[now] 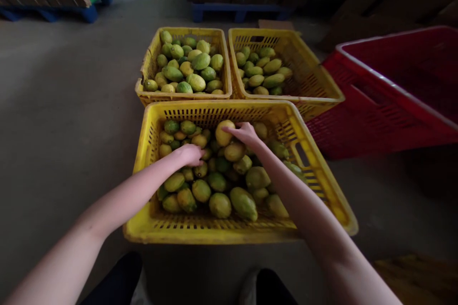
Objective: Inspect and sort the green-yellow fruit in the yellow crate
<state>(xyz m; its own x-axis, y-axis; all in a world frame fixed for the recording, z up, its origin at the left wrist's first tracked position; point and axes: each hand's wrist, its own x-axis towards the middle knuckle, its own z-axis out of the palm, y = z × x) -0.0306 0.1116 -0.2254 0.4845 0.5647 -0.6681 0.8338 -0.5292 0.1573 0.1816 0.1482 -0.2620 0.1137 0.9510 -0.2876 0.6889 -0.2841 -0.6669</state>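
Observation:
Green and yellow lemons [220,205] fill the bottom of the near yellow crate [214,236]. Between the thumb and fingers of my right hand [247,133] is a yellow lemon [223,134], held just above the others toward the crate's far side. My left hand [192,155] reaches down among the lemons left of centre. Its fingers look pressed together and curled, and their tips are partly hidden by the fruit, so I cannot make out what they hold.
Behind stand two more yellow crates of lemons, one at left [184,96] and one at right [315,76]. A red crate [361,119] is on the right. Boxes on blue pallets [239,12] stand farther back. My shoes are below the near crate.

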